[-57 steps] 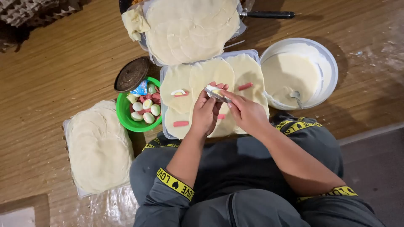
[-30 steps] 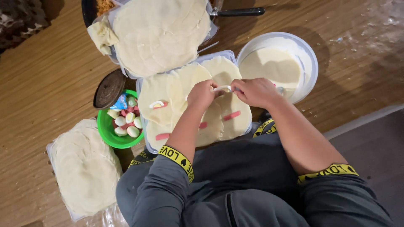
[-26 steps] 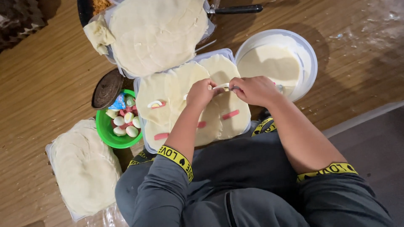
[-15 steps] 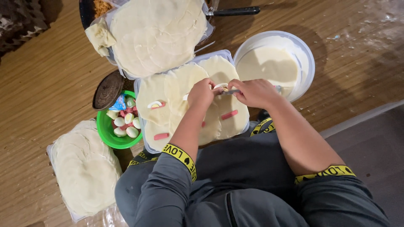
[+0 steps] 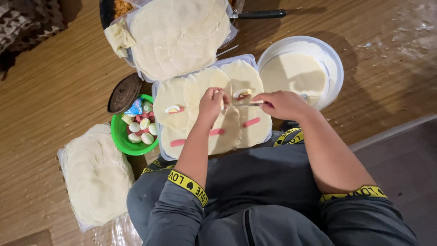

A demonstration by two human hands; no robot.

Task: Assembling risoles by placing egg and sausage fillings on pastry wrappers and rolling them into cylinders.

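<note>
Right hand (image 5: 282, 104) grasps a spoon (image 5: 248, 104) beside the egg piece (image 5: 242, 93); left hand (image 5: 212, 101) pinches the wrapper (image 5: 227, 125)

Single head-worn view, looking almost straight down from above the seated person's lap. Close enough to fill the lower half with grey sleeves and knees; left hand (image 5: 211, 101) and right hand (image 5: 282, 104) near centre. Facing forward over the tray (image 5: 157, 86) to the wooden floor (image 5: 54, 73) beyond. No second view to compare.

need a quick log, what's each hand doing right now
left hand: fingers curled on a wrapper, grip unclear
right hand: closed on a thin utensil
</note>
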